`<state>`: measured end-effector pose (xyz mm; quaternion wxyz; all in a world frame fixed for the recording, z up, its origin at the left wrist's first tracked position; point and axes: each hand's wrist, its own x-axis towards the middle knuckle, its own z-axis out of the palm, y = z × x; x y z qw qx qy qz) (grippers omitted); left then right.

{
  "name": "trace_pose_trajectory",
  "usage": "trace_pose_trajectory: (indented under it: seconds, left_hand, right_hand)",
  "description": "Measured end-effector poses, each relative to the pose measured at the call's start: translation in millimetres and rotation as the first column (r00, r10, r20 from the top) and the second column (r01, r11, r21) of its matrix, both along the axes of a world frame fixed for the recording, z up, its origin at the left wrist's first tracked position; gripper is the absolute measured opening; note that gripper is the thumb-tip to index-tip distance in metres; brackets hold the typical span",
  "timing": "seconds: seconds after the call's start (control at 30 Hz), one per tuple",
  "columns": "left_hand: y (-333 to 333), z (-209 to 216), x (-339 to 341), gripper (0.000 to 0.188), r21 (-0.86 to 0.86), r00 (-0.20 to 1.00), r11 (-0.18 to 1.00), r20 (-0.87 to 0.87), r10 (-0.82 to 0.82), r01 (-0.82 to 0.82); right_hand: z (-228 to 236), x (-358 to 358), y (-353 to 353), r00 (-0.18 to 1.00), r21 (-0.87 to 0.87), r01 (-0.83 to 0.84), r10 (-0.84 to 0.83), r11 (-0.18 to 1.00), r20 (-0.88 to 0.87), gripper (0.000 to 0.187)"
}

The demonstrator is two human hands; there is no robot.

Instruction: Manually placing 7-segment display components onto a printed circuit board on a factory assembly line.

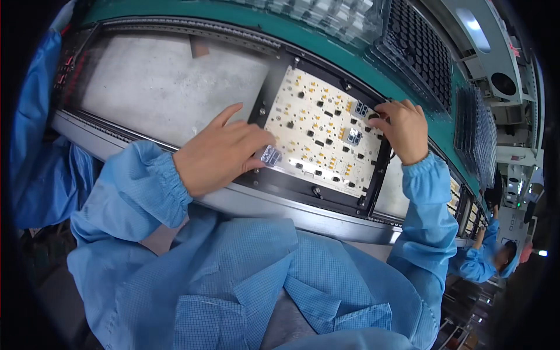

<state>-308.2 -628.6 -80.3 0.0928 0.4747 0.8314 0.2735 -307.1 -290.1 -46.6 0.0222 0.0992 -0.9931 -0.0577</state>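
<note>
- Blue work coat [233, 256] with a small check is nearest, and its sleeves reach up on both sides to bare hands.
- Left hand [224, 151] is nearly closed at the tips: thumb and finger pinch a small see-through display block [270, 156], and one finger sticks out. That block is over the near left edge of the circuit board [298, 135] — I cannot tell if it touches.
- Right hand [402, 128] is bent, with thumb and pointing finger close together at the far right corner of the board. I cannot tell if they hold anything.
- Just beside those fingertips, a grey two-window block [361, 109] is on the board. Nearer the coat, a shiny two-window block [353, 137] sits there too.
- Cream-white, the board has many little yellow and black parts. It lies inside a black frame [335, 197] on a long metal track [274, 208].
- Left of the frame is a scuffed grey plate [169, 87].
- Past the track, a green worktop [233, 11] carries clear plastic trays [326, 17] and a black tray with round cups [411, 49].
- People in blue are at both sides — a sleeve [41, 99] at left, a worker [475, 265] far right.
</note>
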Motion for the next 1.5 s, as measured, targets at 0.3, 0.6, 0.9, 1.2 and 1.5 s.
trace_pose_trajectory:
  seconds: [0.3, 0.6, 0.9, 1.2, 1.5]
  left_hand:
    - [10, 6, 12, 0.032, -0.083, 0.988, 0.994, -0.146, 0.054, -0.066]
    - [70, 34, 25, 0.038, 0.178, 0.979, 0.968, 0.132, 0.154, -0.177]
    - [109, 0, 20, 0.031, 0.071, 0.986, 0.993, -0.135, 0.100, -0.091]
    - [105, 6, 15, 0.028, 0.028, 0.972, 0.998, -0.226, 0.058, -0.053]
    - [145, 40, -9, 0.017, -0.424, 0.997, 0.906, -0.079, -0.013, -0.022]
  right_hand:
    - [38, -87, 104, 0.900, -0.250, 0.233, -0.306, 0.940, -0.312, 0.037]
    - [25, -113, 168, 0.925, -0.015, 0.308, -0.304, 0.951, -0.228, 0.030]
    - [44, -74, 137, 0.875, -0.266, 0.231, -0.320, 0.936, -0.364, 0.020]
    - [24, -3, 85, 0.992, -0.966, 0.126, -0.043, 0.224, 0.119, 0.027]
    - [-8, 36, 42, 0.881, -0.904, 0.407, 0.205, 0.128, 0.426, 0.025]
